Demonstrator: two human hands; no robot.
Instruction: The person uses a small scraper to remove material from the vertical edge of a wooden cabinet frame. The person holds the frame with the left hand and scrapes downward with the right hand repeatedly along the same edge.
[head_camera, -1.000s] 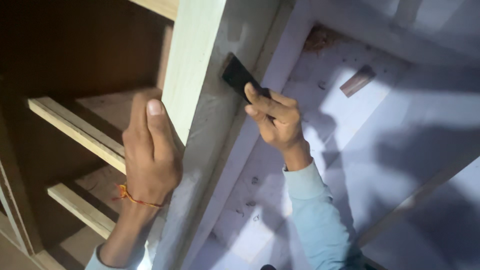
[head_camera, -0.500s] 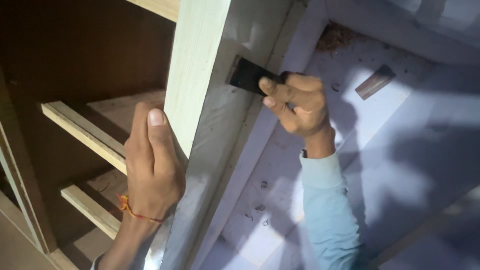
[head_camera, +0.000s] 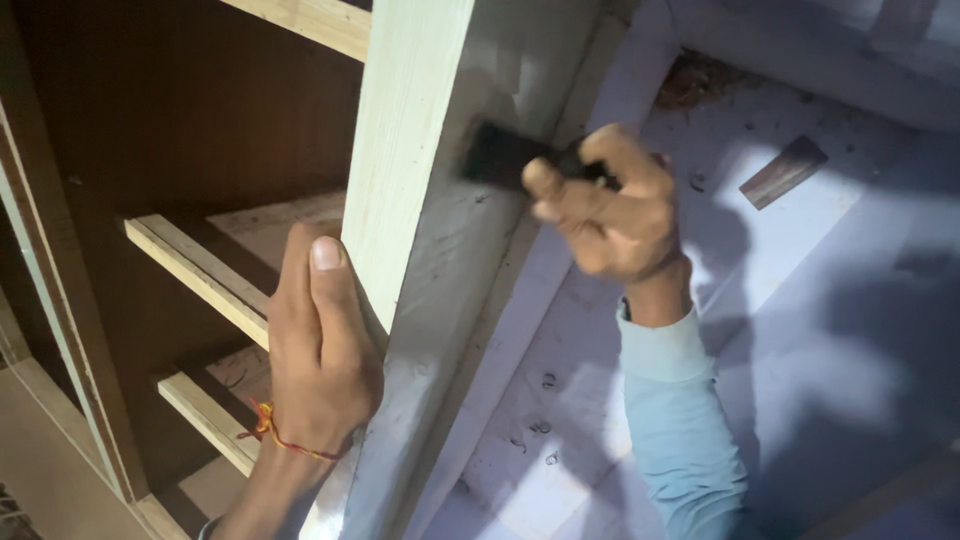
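Centre frame: right hand (head_camera: 610, 215) clenched on dark brush (head_camera: 500, 155), left hand (head_camera: 320, 340) gripping pale cabinet upright (head_camera: 400, 170); risks smearing if slipping.

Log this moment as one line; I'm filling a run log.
left hand: grips pale board edge | right hand: holds dark brush against board face | cabinet shelves at left
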